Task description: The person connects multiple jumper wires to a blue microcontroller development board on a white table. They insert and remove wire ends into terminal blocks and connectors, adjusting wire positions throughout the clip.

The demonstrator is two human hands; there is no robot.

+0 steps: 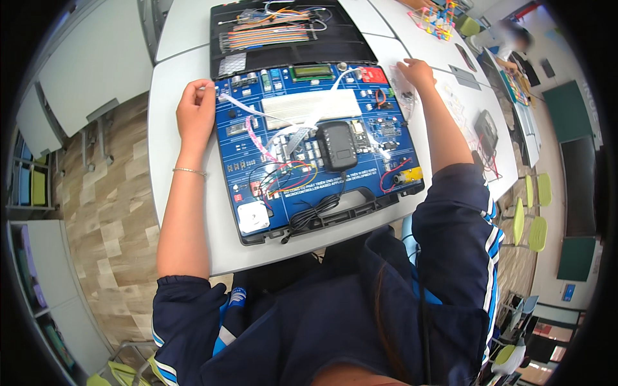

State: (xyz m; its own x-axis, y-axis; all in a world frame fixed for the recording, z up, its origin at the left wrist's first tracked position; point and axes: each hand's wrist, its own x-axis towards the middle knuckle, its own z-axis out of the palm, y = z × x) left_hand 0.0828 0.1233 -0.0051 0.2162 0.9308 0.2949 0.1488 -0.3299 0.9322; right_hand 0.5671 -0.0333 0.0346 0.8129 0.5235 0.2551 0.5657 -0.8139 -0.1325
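An open black case with a blue electronics training board (238, 151) lies on the table in front of me. My left hand (196, 110) is at the board's upper left edge, its fingers curled inward; anything inside them is hidden. Past the upper right corner, my right hand (419, 74) has its fingers loosely bent and slightly apart, above a clear plastic bag (403, 93). On the board are a white breadboard (312, 105), a black power adapter (337, 147) with a coiled black cable (313, 215), a small green display (311, 72) and a yellow motor (409, 175).
Bundled jumper wires (273, 37) lie in the raised black lid (290, 56). To the right on the white table (438, 138) is a grey box-shaped device (486, 130) with red wires. A colourful stick model (436, 22) stands farther back. Another person (508, 45) is at a far table.
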